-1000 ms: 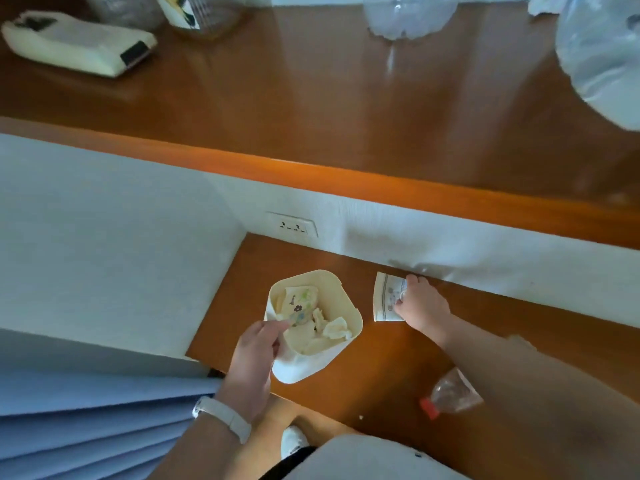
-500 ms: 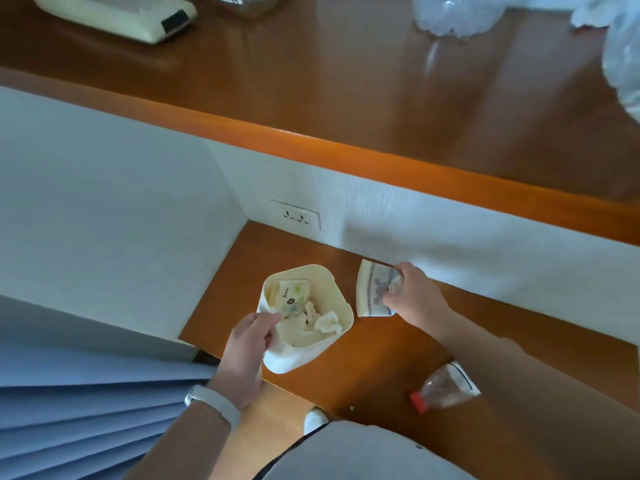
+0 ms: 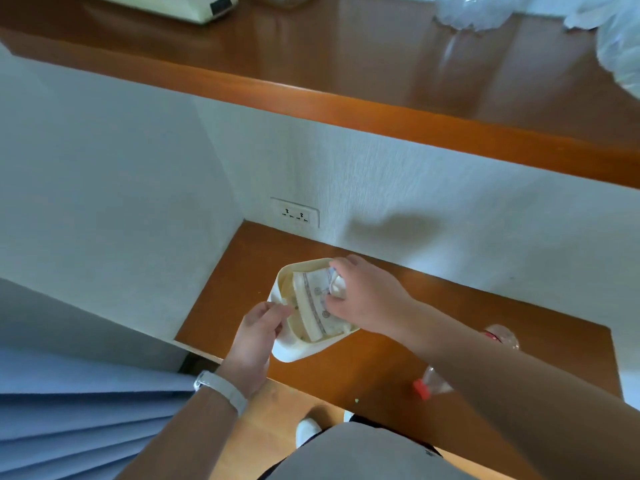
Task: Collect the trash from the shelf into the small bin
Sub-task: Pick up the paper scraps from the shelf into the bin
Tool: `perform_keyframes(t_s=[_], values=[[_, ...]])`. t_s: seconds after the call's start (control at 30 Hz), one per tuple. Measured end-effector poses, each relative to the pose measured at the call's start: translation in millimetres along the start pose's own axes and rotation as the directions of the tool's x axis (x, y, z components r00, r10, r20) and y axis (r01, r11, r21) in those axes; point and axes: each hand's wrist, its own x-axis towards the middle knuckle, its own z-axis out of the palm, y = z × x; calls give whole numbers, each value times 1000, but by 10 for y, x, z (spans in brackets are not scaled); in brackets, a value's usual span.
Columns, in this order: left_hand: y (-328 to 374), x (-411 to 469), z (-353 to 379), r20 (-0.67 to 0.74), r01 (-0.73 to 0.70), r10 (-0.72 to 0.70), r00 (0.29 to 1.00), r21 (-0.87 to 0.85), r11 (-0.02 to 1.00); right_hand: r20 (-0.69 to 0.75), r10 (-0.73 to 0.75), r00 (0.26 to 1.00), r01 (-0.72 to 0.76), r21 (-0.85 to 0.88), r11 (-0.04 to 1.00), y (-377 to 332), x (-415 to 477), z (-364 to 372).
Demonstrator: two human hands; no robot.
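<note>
right hand [image 3: 367, 299] grip clamped on wrapper [image 3: 317, 306] over bin [image 3: 294, 349]; left hand [image 3: 254, 341] grip pinches rim

Both forearms reach up from the bottom of the frame toward its centre, the left hand [image 3: 257, 336], banded at the wrist, pinching with curled fingers, the right hand [image 3: 367, 297] palm-down, fingers closed in a grasp.
</note>
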Motion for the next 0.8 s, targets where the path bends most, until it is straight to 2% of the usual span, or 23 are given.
perform_keyframes(t_s=[0.1,0.17,0.27,0.4,0.47,0.8], values=[[-39,-16,-15,22,-10,10,1000,9,1000,41,-26,999,27,-42,999,-134,33,114],[-55,-23,-36,18,-13,13,1000,2,1000,96,-29,995,30,-11,999,-204,56,152],[-60,-26,-68,13,-23,23,1000,-20,1000,185,2,983,-32,158,987,-278,75,141],[-59,-19,-89,16,-26,27,1000,-43,999,270,83,959,-194,412,890,-252,123,38],[-48,-11,-103,24,-28,29,999,-48,998,331,100,938,-252,457,853,-221,144,14],[-36,13,-127,56,-41,41,998,-10,999,454,-12,891,-302,610,732,-246,150,5]])
